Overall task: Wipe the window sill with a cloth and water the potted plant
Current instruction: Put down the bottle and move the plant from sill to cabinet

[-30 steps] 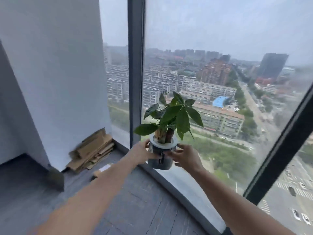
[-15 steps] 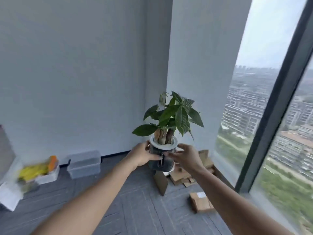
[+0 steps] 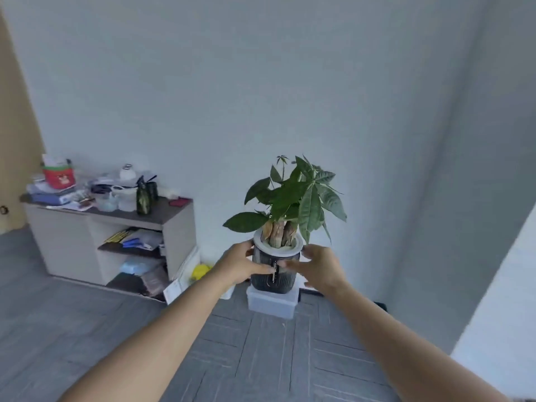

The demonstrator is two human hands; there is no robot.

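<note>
I hold the potted plant [image 3: 274, 274] up in front of me with both hands, at mid-frame. It has a dark ribbed pot with a pale rim, braided woody stems and broad green leaves. My left hand [image 3: 239, 266] grips the pot's left side. My right hand [image 3: 317, 268] grips its right side, fingers wrapped toward the front. The pot stays upright and is off the floor. The window sill and any cloth are out of view.
A low cabinet [image 3: 179, 224] with a cluttered top and open shelves stands against the wall at left. A translucent plastic box [image 3: 272, 304] sits on the grey floor below the pot. A yellow object [image 3: 200, 271] lies beside the cabinet. A white wall corner [image 3: 499, 300] juts in at right.
My view has swung left, away from the window and the cardboard pile, toward the cabinet wall. The plant stayed between both hands the whole time.
</note>
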